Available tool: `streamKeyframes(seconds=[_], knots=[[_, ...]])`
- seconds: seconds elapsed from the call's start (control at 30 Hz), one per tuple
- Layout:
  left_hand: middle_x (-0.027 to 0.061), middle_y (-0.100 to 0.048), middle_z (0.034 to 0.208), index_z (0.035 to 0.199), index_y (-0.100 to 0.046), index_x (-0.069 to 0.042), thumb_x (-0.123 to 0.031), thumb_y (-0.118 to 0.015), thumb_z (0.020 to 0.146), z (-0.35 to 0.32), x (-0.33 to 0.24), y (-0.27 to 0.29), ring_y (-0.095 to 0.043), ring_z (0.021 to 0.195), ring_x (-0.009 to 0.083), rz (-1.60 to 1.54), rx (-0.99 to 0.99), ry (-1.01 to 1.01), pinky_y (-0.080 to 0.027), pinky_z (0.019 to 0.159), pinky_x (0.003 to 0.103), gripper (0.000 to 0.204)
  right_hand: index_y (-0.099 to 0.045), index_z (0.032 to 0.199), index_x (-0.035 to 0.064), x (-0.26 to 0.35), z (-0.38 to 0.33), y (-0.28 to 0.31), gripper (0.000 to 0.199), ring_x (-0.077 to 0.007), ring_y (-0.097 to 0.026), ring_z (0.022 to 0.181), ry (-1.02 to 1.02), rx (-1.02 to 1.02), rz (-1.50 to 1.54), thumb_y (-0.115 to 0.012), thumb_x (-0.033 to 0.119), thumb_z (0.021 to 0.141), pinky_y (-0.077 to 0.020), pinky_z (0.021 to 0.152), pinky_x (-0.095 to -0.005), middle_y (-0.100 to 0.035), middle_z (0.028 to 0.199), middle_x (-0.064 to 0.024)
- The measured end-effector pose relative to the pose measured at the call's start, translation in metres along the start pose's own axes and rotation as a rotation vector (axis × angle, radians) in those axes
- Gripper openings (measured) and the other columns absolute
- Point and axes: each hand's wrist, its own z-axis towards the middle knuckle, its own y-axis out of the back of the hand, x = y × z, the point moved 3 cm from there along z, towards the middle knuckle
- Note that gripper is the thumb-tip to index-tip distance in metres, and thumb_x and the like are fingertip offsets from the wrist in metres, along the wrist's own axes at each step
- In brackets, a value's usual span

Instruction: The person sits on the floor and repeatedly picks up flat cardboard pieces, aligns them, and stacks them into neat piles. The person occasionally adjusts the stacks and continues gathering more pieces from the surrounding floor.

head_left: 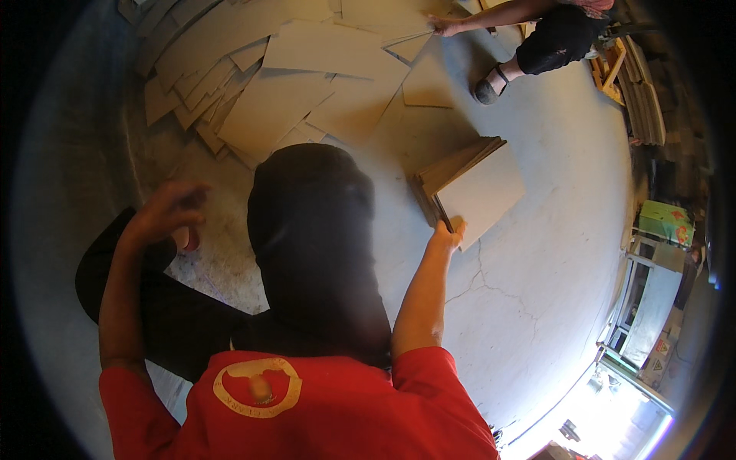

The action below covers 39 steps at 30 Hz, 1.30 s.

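Two bare hands show at the ends of red-sleeved arms: the right hand (447,234) pinches the near lower corner of a small stack of flat, square, beige cardboard-like sheets (481,192), thumb on the top sheet, while the left hand (170,208) hangs free above the floor with loosely curled fingers, holding nothing. That stack lies on the grey cracked concrete floor (537,307) just right of centre, its sheets fanned slightly at the left edge; I cannot count them exactly. Open bare floor spreads to the right and below the stack, with a crack running down from its corner. Many more loose beige sheets (291,84) lie overlapping in a wide heap across the upper left, too many to count. One other person's hand (443,27) touches a sheet edge at the top, that person's sandalled foot (486,90) beside it. At the right rim, one green box-shaped package (665,221) sits on a pale metal rack (636,322), with a small sign bearing a triangle (659,354) lower down.
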Motion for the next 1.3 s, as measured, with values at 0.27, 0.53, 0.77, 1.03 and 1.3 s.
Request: streamKeyframes(seconds=[0.27,0.53,0.77,1.03,1.3], knots=[[0.0113,-0.06,0.103,0.123,-0.054,-0.002,-0.017,-0.071,0.073,0.006,-0.003,-0.002,-0.056,0.09,0.0218,-0.037,0.026,0.023,-0.045,0.083,0.035,0.055,-0.053,0.115,0.0012,-0.016,0.016,0.007,0.039,-0.0353,-0.05,0.109,-0.291,-0.153,0.076,-0.063,0.024,0.085,-0.042,0.093,-0.0544,-0.052,0.121,-0.0169],[0.0119,-0.06,0.102,0.121,-0.054,0.0,-0.023,-0.073,0.073,0.011,-0.001,-0.002,-0.057,0.09,0.0223,-0.015,0.032,0.03,-0.046,0.083,0.036,0.056,-0.042,0.125,-0.0029,-0.014,-0.001,0.011,0.06,-0.0377,-0.047,0.115,-0.653,-0.062,-0.083,-0.059,0.038,0.086,-0.0413,0.094,-0.0572,-0.047,0.124,-0.0229],[0.0127,-0.061,0.104,0.12,-0.054,0.001,-0.024,-0.073,0.073,0.01,-0.006,-0.001,-0.058,0.093,0.0233,-0.006,0.039,0.06,-0.046,0.083,0.036,0.057,-0.025,0.139,-0.0017,0.037,-0.046,0.042,0.082,-0.0379,-0.031,0.131,-0.178,-0.158,-0.516,-0.053,0.054,0.085,-0.0337,0.101,-0.0565,-0.026,0.144,-0.0235],[0.0154,-0.062,0.104,0.122,-0.052,0.001,-0.017,-0.069,0.076,0.004,0.005,-0.01,-0.059,0.095,0.0249,-0.016,0.027,0.088,-0.046,0.086,0.037,0.052,-0.022,0.143,0.0033,0.019,0.03,0.029,0.083,-0.0318,-0.016,0.139,-0.347,0.152,-0.16,-0.051,0.056,0.086,-0.0144,0.11,-0.0537,-0.018,0.15,-0.0144],[0.0139,-0.06,0.109,0.124,-0.052,0.0,-0.014,-0.072,0.076,0.016,0.025,-0.019,-0.058,0.099,0.0234,-0.174,0.077,0.104,-0.046,0.087,0.035,0.053,-0.017,0.144,0.0096,0.008,-0.035,0.053,0.076,-0.0387,-0.02,0.136,-0.325,-0.068,-0.432,-0.045,0.055,0.089,-0.0289,0.103,-0.061,-0.011,0.148,-0.0192]])
